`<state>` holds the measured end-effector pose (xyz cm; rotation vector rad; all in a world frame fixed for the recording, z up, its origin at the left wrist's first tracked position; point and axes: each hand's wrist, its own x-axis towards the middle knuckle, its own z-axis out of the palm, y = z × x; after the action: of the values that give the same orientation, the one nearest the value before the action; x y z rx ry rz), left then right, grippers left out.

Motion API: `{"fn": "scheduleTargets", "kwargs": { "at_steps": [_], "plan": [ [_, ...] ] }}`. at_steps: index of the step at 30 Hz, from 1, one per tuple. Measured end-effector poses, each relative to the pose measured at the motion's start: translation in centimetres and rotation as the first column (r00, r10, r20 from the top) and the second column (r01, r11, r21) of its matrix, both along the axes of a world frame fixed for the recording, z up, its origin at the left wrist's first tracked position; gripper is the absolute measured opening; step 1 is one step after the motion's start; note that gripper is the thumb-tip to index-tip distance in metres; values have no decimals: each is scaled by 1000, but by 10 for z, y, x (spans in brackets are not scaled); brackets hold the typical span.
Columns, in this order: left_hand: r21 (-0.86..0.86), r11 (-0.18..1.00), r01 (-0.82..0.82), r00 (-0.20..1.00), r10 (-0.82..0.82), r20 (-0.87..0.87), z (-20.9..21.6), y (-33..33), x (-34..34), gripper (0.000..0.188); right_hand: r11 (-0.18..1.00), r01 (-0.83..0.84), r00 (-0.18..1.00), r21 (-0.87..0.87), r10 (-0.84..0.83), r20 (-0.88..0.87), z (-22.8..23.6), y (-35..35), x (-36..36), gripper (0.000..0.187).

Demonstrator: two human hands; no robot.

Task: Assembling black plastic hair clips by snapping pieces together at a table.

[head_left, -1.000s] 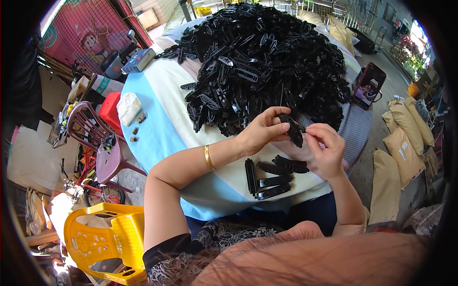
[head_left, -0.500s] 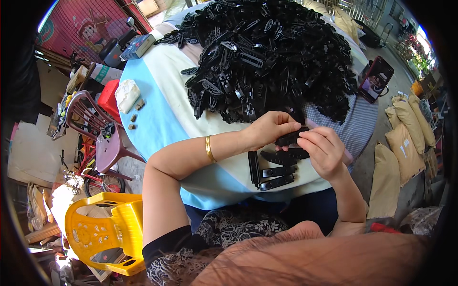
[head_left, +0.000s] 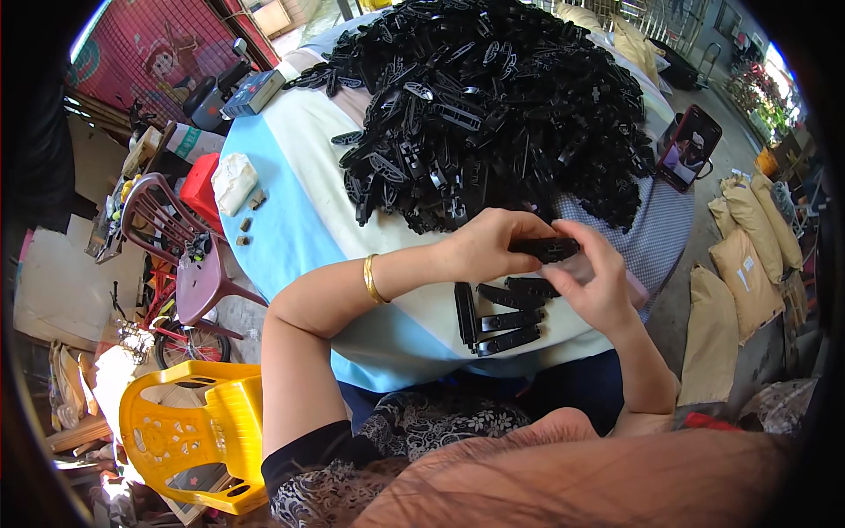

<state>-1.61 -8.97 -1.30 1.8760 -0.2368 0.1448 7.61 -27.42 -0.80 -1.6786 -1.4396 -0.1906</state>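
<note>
a black part (head_left: 550, 251) is pinched by the left hand (head_left: 490, 248) and right hand (head_left: 600, 280), near a black heap (head_left: 502, 132).

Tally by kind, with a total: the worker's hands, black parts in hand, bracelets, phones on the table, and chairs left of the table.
Hands: 2 (left hand, right hand)
Black part in hand: 1
Bracelet: 1
Phone: 1
Chairs: 2 (yellow chair, purple chair)
Total: 7
</note>
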Motion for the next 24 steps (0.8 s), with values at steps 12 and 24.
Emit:
{"fn": "scheduleTargets", "kwargs": {
  "at_steps": [12, 24],
  "plan": [
    [321, 946, -38, 993, 0, 118, 2, -8, -5, 36, 970, -133, 818, -202, -8, -575, -20, -5, 19, 29],
    [257, 949, -180, 984, 172, 52, 2, -6, -3, 36, 955, 227, 940, -193, -267, -213, -25, 28, 45, 29]
  ]
}}
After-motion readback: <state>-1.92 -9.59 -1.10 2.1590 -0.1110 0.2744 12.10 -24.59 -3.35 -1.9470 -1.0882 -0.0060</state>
